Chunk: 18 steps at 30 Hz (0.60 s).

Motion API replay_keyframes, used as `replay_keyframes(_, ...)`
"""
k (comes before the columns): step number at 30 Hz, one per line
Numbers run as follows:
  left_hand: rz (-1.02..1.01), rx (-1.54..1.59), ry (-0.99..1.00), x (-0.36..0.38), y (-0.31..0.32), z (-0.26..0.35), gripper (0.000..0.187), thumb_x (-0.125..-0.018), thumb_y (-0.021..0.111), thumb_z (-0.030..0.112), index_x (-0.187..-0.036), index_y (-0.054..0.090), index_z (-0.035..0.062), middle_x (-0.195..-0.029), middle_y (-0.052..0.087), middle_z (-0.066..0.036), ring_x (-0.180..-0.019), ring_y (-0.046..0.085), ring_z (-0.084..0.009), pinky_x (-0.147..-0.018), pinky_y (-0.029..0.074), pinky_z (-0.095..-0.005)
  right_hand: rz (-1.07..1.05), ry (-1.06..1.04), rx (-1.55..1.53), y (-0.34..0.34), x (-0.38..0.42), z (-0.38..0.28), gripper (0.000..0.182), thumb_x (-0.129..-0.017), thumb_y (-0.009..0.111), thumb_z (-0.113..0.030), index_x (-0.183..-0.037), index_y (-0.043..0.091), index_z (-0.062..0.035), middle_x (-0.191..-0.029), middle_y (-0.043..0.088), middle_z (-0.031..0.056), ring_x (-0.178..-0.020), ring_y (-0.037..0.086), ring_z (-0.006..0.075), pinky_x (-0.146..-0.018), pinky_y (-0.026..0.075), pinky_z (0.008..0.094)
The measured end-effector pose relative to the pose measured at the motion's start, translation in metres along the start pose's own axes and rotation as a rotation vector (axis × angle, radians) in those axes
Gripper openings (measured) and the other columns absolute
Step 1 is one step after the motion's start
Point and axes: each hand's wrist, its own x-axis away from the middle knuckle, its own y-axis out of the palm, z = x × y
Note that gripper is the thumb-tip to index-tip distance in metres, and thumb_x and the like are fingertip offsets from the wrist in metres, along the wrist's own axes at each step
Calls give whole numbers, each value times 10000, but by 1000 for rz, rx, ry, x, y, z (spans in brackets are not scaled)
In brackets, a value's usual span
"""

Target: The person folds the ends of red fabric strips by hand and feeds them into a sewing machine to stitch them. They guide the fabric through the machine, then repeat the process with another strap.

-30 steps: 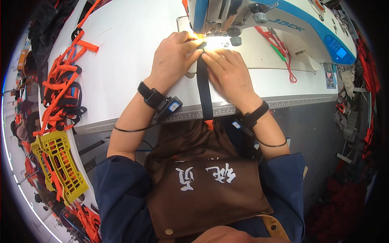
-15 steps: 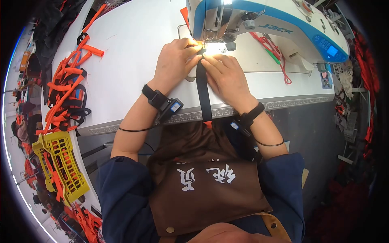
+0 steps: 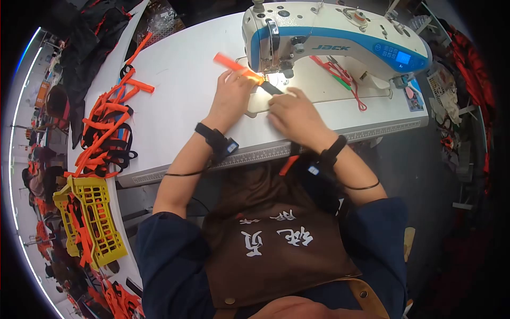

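At the needle area of a white and blue sewing machine [image 3: 340, 50] lies a black webbing strap [image 3: 272, 88], with an orange strip [image 3: 227, 61] joined at its far end. My left hand [image 3: 234, 98] pinches the orange strip close to that joint; the strip's loose end is blurred. Closed over the black strap, my right hand [image 3: 297, 118] sits just right of the needle. The strap runs slantwise between my hands and is partly hidden under the right one. Its lower part drops over the table's front edge, where another orange end [image 3: 288, 165] hangs.
A heap of orange and black straps [image 3: 109, 125] lies on the table's left side. Below it stands a yellow plastic basket [image 3: 101, 223] holding more strips. Red-handled scissors [image 3: 332, 66] and a green item [image 3: 341, 82] rest under the machine arm. A ruler strip [image 3: 255, 155] lines the front edge.
The strap has turned from straight toward me to a slant, and its orange end now sticks out to the left. My hands have moved apart and slightly away from the needle. The view has shifted.
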Motion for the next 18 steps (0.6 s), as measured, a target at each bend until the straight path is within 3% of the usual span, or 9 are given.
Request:
replay_keyframes(1, -3, -44, 3, 3, -2, 5, 318, -981, 674, 83, -1291, 741, 111, -1240, 715, -93, -1390, 579, -298, -1188, 389, -495, -46, 4, 58, -8, -1, 7, 154, -924, 723, -187, -997, 740, -53, -1025, 716, 92, -1056, 693, 274, -1142, 464, 497)
replay_keyframes(3, -32, -70, 8, 7, -5, 18, 322, -974, 687, 90, -1291, 745, 102, -1200, 709, -102, -1277, 619, -311, -1136, 421, -471, -141, 14, 176, -20, -5, 17, 136, -900, 723, -153, -994, 739, -55, -1022, 716, 91, -1038, 690, 278, -1124, 472, 495)
replay_keyframes(7, -66, 82, -81, 8, -3, 28, 308, -979, 695, 113, -1278, 738, 56, -1151, 698, -117, -1090, 650, -339, -1016, 500, -464, 194, -73, 107, 3, -18, 14, 176, -861, 694, -82, -1023, 720, -20, -1066, 713, 119, -1027, 673, 323, -999, 526, 439)
replay_keyframes(9, -54, 158, -105, 7, -2, 30, 311, -986, 690, 115, -1285, 729, 39, -1163, 696, -121, -1081, 654, -347, -993, 518, -466, 168, -18, 127, 15, -16, 15, 242, -884, 685, -97, -1108, 704, -9, -1135, 701, 125, -1061, 664, 320, -962, 532, 424)
replay_keyframes(11, -56, 142, -74, 8, 1, 26, 340, -985, 686, 105, -1315, 710, 27, -1208, 696, -128, -1120, 648, -355, -1014, 519, -458, 173, 56, 181, 21, -14, 14, 282, -891, 686, -103, -1157, 695, -8, -1154, 692, 117, -1082, 654, 315, -973, 523, 434)
replay_keyframes(18, -34, 183, -67, 11, -1, 31, 447, -979, 684, 79, -1420, 649, 12, -1402, 658, -139, -1287, 601, -352, -1114, 491, -453, 116, 13, 235, 16, -13, 23, 364, -919, 730, -158, -1237, 672, 10, -1245, 672, 132, -1154, 624, 324, -1085, 477, 470)
